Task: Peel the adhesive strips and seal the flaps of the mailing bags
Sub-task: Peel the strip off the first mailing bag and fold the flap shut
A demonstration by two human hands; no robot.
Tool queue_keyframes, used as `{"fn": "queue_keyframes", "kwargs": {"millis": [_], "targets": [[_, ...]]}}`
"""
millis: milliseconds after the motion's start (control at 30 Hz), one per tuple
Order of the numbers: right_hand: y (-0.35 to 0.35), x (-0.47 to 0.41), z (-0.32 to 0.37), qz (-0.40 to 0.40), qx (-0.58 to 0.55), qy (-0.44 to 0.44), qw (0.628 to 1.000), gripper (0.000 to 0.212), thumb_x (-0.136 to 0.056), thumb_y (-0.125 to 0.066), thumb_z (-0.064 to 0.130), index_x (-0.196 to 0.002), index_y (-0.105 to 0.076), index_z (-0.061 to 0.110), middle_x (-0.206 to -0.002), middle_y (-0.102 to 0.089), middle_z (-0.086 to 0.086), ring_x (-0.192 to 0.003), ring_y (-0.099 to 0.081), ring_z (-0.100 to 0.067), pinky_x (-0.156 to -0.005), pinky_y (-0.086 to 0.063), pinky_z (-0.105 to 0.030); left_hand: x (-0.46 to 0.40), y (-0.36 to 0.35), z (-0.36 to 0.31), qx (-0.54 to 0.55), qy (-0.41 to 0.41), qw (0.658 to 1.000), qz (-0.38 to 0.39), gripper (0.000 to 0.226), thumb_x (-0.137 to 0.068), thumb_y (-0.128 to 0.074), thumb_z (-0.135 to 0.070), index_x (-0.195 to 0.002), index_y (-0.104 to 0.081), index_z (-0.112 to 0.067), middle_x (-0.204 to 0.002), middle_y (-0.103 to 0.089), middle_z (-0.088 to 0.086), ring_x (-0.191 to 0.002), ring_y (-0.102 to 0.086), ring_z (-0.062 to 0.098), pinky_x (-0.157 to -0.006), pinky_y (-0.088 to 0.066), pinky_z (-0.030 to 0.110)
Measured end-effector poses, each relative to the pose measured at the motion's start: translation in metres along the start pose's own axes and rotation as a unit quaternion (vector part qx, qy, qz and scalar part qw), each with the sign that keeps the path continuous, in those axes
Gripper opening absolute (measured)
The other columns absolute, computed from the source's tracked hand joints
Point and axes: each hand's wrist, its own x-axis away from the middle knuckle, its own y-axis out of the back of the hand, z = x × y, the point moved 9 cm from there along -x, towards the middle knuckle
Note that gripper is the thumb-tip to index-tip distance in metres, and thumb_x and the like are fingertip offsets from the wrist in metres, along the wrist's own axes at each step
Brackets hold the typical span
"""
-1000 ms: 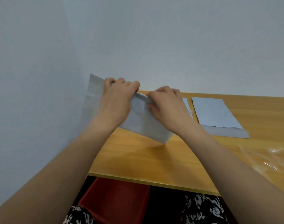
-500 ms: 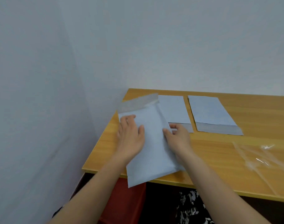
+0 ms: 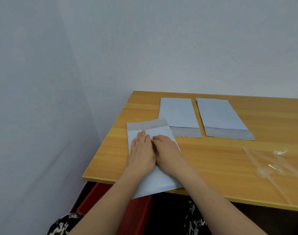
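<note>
Fingers of both hands, left hand (image 3: 142, 154) and right hand (image 3: 166, 150), lie flat together on the mailing bag (image 3: 155, 180); fold its flap (image 3: 147, 125), at twelve o'clock, squarely down

On the rectangular wooden table (image 3: 212, 160), the near white mailing bag (image 3: 160, 182) overhangs the front edge; two more white bags (image 3: 177, 112) (image 3: 217, 114) lie behind it, clear peeled strips (image 3: 270, 163) to its right.

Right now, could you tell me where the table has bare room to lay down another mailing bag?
Bare wood runs between the hands' bag and the clear peeled strips, in front of the two stacks. A narrower patch lies left of the left stack, by the table edge. It is crowded at the near left, where both hands press the bag.
</note>
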Motion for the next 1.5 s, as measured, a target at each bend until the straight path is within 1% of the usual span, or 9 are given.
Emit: {"fn": "queue_keyframes", "kwargs": {"millis": [133,300,633,833,967,1033,1100,1300,1500], "targets": [[-0.014,0.003,-0.006,0.027,0.053,0.021,0.998,0.05,-0.102,-0.027,0.024,-0.152,-0.022,0.023,-0.159,-0.018,0.007,-0.147,-0.011,-0.01,-0.119,-0.006,-0.031,0.003,-0.013,0.009,-0.062,-0.002,0.998,0.0,0.055,-0.101,-0.016,-0.025,-0.151,0.0,-0.007,-0.159,0.009,0.008,-0.146,0.01,0.018,-0.12,0.004,0.034],[-0.016,0.003,-0.016,0.036,0.082,-0.016,0.996,0.051,-0.103,-0.012,0.038,-0.153,-0.013,0.028,-0.161,-0.003,0.013,-0.147,0.001,-0.005,-0.121,-0.002,-0.036,0.0,-0.013,0.01,-0.076,0.007,0.997,0.002,0.055,-0.102,-0.01,-0.031,-0.15,0.001,-0.009,-0.159,0.008,0.008,-0.147,0.009,0.016,-0.12,0.004,0.033],[-0.02,0.001,-0.027,0.082,0.099,-0.065,0.99,0.056,-0.1,-0.011,0.045,-0.154,-0.005,0.028,-0.162,0.003,0.006,-0.148,0.002,-0.01,-0.12,-0.002,-0.041,-0.001,-0.015,0.016,-0.09,0.029,0.994,0.054,0.059,-0.1,-0.01,-0.036,-0.15,0.001,-0.006,-0.159,0.007,0.01,-0.147,0.008,0.017,-0.119,0.005,0.035],[-0.018,0.02,-0.027,0.13,0.097,-0.096,0.982,0.059,-0.101,-0.012,0.042,-0.154,0.0,0.018,-0.162,0.004,0.0,-0.148,0.002,-0.014,-0.12,-0.002,-0.04,0.015,-0.011,0.022,-0.095,0.041,0.993,0.063,0.059,-0.101,-0.014,-0.034,-0.151,-0.001,-0.006,-0.16,0.004,0.01,-0.147,0.004,0.02,-0.119,0.002,0.035],[0.001,-0.009,-0.011,0.071,0.081,-0.031,0.994,0.051,-0.103,-0.024,0.024,-0.151,-0.018,0.008,-0.161,-0.009,-0.007,-0.149,-0.005,-0.018,-0.119,-0.007,-0.033,-0.004,0.005,0.015,-0.086,0.015,0.996,0.013,0.056,-0.099,-0.023,-0.023,-0.15,-0.008,-0.004,-0.159,-0.002,0.012,-0.147,-0.002,0.023,-0.119,-0.003,0.036],[-0.006,-0.026,0.004,0.071,0.032,0.022,0.997,0.049,-0.1,-0.029,0.014,-0.149,-0.025,0.008,-0.16,-0.017,-0.008,-0.148,-0.01,-0.019,-0.118,-0.009,-0.029,-0.015,-0.002,0.011,-0.05,-0.016,0.998,0.038,0.058,-0.097,-0.027,-0.018,-0.15,-0.008,-0.006,-0.16,-0.002,0.011,-0.147,-0.001,0.02,-0.119,-0.003,0.035],[-0.021,-0.031,0.004,0.084,0.0,0.037,0.996,0.049,-0.101,-0.029,0.016,-0.15,-0.026,0.012,-0.159,-0.021,-0.005,-0.147,-0.014,-0.016,-0.119,-0.01,-0.028,-0.017,-0.01,0.017,-0.042,-0.02,0.997,0.055,0.057,-0.098,-0.025,-0.02,-0.151,-0.008,-0.008,-0.16,-0.005,0.009,-0.147,-0.001,0.018,-0.119,-0.002,0.033],[-0.029,-0.027,-0.029,0.044,0.041,-0.03,0.998,0.055,-0.102,-0.02,0.038,-0.152,-0.019,0.016,-0.16,-0.015,0.002,-0.147,-0.009,-0.009,-0.12,-0.008,-0.03,-0.016,-0.009,0.04,-0.038,0.028,0.999,0.007,0.058,-0.101,-0.014,-0.036,-0.15,-0.007,-0.007,-0.16,-0.004,0.007,-0.147,-0.001,0.014,-0.119,0.0,0.03],[-0.022,-0.024,-0.041,0.001,0.067,-0.078,0.995,0.054,-0.102,-0.015,0.037,-0.152,-0.022,0.016,-0.16,-0.018,0.003,-0.147,-0.012,-0.009,-0.118,-0.011,-0.033,-0.02,-0.008,0.052,-0.058,0.038,0.998,0.001,0.054,-0.101,-0.013,-0.032,-0.15,-0.009,-0.009,-0.16,-0.007,0.004,-0.147,-0.004,0.013,-0.119,-0.005,0.033]]}}
